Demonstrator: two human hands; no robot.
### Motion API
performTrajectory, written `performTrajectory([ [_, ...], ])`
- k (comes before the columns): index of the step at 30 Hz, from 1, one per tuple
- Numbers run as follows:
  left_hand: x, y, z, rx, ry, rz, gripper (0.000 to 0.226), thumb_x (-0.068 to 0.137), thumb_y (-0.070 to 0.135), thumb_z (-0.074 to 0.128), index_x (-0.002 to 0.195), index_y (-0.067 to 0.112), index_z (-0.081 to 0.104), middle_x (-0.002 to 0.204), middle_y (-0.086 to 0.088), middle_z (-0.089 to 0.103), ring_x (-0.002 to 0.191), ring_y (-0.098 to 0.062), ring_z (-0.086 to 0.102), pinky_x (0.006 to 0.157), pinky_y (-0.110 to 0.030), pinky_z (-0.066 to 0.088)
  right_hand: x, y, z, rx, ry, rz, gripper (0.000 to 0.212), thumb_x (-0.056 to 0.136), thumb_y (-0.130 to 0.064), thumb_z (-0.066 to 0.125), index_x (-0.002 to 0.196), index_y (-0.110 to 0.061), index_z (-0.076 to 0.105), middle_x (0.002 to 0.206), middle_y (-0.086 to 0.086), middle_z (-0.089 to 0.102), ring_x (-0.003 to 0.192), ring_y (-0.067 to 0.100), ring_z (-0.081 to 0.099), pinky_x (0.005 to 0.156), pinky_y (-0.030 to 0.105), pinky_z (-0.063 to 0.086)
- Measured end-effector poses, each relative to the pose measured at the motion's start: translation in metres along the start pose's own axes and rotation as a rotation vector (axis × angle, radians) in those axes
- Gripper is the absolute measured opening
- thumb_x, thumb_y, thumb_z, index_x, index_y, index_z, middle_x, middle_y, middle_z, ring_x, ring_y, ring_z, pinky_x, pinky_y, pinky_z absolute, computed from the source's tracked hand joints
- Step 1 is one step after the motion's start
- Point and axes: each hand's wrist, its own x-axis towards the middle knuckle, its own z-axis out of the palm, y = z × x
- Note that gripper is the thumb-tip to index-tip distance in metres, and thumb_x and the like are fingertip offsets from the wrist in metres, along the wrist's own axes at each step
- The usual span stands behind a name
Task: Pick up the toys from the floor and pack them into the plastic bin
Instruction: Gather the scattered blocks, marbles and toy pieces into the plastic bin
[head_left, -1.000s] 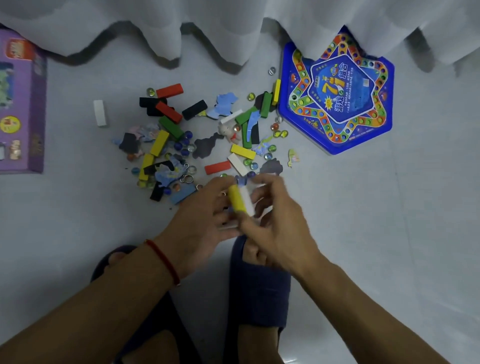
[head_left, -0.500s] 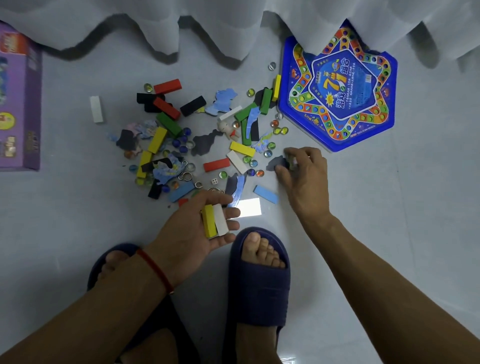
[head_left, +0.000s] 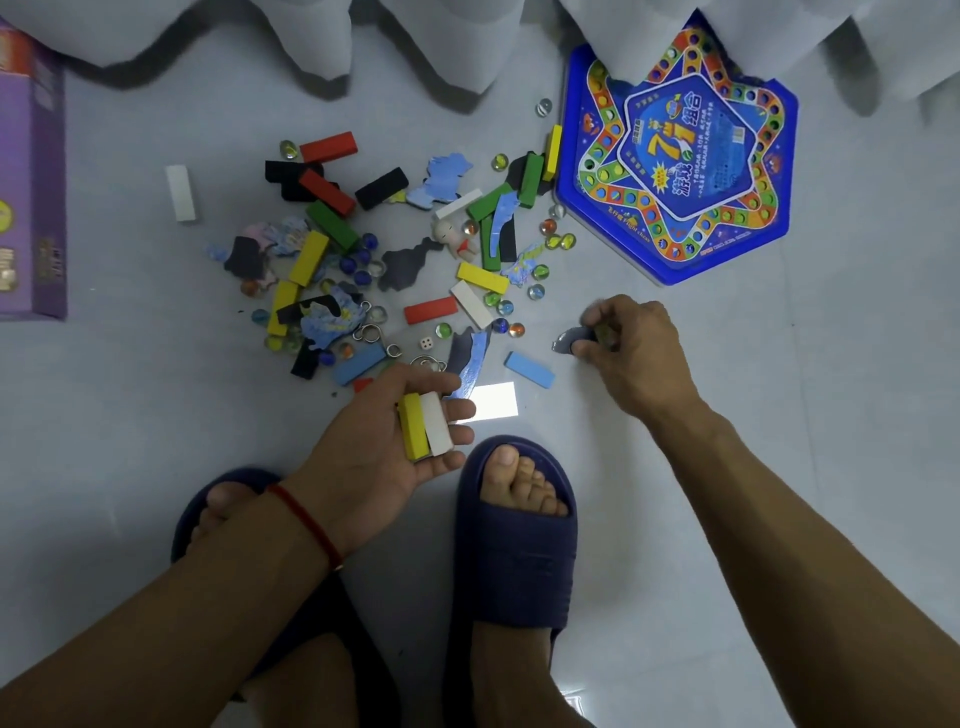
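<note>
Your left hand (head_left: 384, 441), low in the centre of the frame, lies palm up with its fingers curled round two blocks side by side: a yellow block (head_left: 412, 427) and a white block (head_left: 436, 423) touching along their long edges. A red string bracelet (head_left: 306, 519) circles that wrist. Your right hand (head_left: 631, 348), right of centre, has its fingers bent down and pinches a small grey puzzle piece (head_left: 569, 340) at floor level; something small and greenish shows under the fingers, too blurred to name.

Just left of the right hand a light blue block (head_left: 529, 369) lies flat on the pale floor (head_left: 130, 415), and a bright rectangle of glare sits between the two hands. Above them, across the middle of the frame, the scattered toys spread out: red, green, yellow, black and white blocks, glass marbles, blue puzzle pieces, a die (head_left: 427, 343) and some metal rings (head_left: 371, 332). One white block lies apart at the left of the pile.

At upper right a blue star-patterned game board (head_left: 675, 156) lies on the floor, its top edge under a white curtain (head_left: 415, 41). A purple box (head_left: 31, 197) runs along the left edge. No plastic bin shows in the frame. Your feet in dark blue slippers (head_left: 514, 561) fill the bottom centre.
</note>
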Motion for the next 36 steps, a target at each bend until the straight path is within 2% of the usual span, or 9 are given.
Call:
performTrajectory([
  [6,0.0,0.005,0.004,-0.029,-0.038,-0.005,0.017,0.09,0.024,0.054,0.097,0.011,0.063,0.089,-0.012,0.064,0.077,-0.025,0.06,0.068,-0.034,0.053,-0.011,0.0,-0.026,-0.052,-0.248,-0.072,0.015,0.089,-0.026,0.071,0.089,-0.022,0.057,0.093,0.0,0.064,0.086,0.022,0.059,0.064,0.022,0.043],
  [10,-0.001,0.002,0.006,-0.03,-0.047,-0.014,0.026,0.09,0.028,0.057,0.105,0.008,0.063,0.096,-0.016,0.066,0.093,-0.035,0.068,0.083,-0.049,0.056,-0.053,-0.04,-0.039,0.287,-0.441,-0.156,0.014,0.088,-0.026,0.072,0.091,-0.022,0.059,0.091,-0.002,0.062,0.068,0.007,0.058,0.057,0.019,0.047],
  [13,-0.005,-0.003,0.007,-0.086,-0.126,-0.083,0.044,0.087,0.037,0.061,0.117,0.005,0.061,0.115,-0.015,0.069,0.106,-0.035,0.066,0.088,-0.06,0.051,-0.084,-0.075,-0.015,0.165,-0.581,-0.385,0.013,0.086,-0.028,0.074,0.092,-0.024,0.063,0.081,-0.008,0.063,0.069,0.005,0.06,0.059,0.019,0.049],
  [17,-0.008,-0.007,-0.005,-0.144,-0.159,-0.158,0.028,0.092,0.028,0.056,0.111,0.008,0.062,0.099,-0.013,0.064,0.083,-0.024,0.063,0.067,-0.037,0.055,-0.085,-0.076,0.007,0.166,-0.322,-0.404,0.011,0.088,-0.038,0.07,0.094,-0.029,0.068,0.085,-0.013,0.067,0.078,0.004,0.062,0.067,0.019,0.05],
  [20,-0.009,-0.006,-0.014,-0.206,-0.127,-0.15,0.015,0.092,0.022,0.056,0.095,0.009,0.062,0.087,-0.011,0.061,0.071,-0.022,0.057,0.06,-0.029,0.048,-0.065,-0.048,0.018,-0.112,-0.023,-0.281,0.024,0.088,-0.042,0.069,0.106,-0.026,0.064,0.102,-0.007,0.062,0.084,0.008,0.059,0.075,0.028,0.052],
  [24,-0.006,-0.007,-0.017,-0.151,-0.087,-0.057,0.016,0.097,0.022,0.052,0.097,0.011,0.062,0.085,-0.009,0.062,0.069,-0.02,0.058,0.058,-0.027,0.049,-0.056,-0.026,0.032,-0.258,-0.049,-0.17,0.028,0.09,-0.037,0.067,0.111,-0.022,0.058,0.107,-0.001,0.06,0.088,0.017,0.059,0.076,0.028,0.05],
  [28,-0.003,-0.008,-0.017,-0.029,-0.045,0.029,0.024,0.099,0.028,0.05,0.108,0.01,0.063,0.099,-0.01,0.067,0.078,-0.022,0.064,0.066,-0.034,0.055,-0.081,-0.049,0.019,0.066,-0.083,-0.164,0.017,0.086,-0.039,0.072,0.094,-0.027,0.063,0.083,-0.011,0.064,0.071,0.008,0.06,0.059,0.013,0.045],
  [32,-0.01,-0.005,-0.01,-0.141,-0.139,-0.033,0.046,0.091,0.042,0.055,0.117,0.005,0.06,0.119,-0.014,0.066,0.108,-0.027,0.065,0.087,-0.044,0.056,-0.114,-0.094,0.02,-0.004,-0.246,-0.453,0.019,0.084,-0.046,0.071,0.088,-0.03,0.063,0.077,-0.011,0.062,0.069,0.008,0.057,0.057,0.019,0.044],
  [36,-0.042,0.009,-0.02,-0.155,-0.071,0.104,0.021,0.096,0.027,0.053,0.104,0.008,0.057,0.092,-0.011,0.057,0.083,-0.019,0.059,0.07,-0.031,0.056,-0.128,-0.135,0.006,-0.115,-0.308,-0.719,0.021,0.091,-0.048,0.06,0.095,-0.028,0.064,0.085,-0.012,0.06,0.076,0.006,0.054,0.064,0.018,0.039],
])
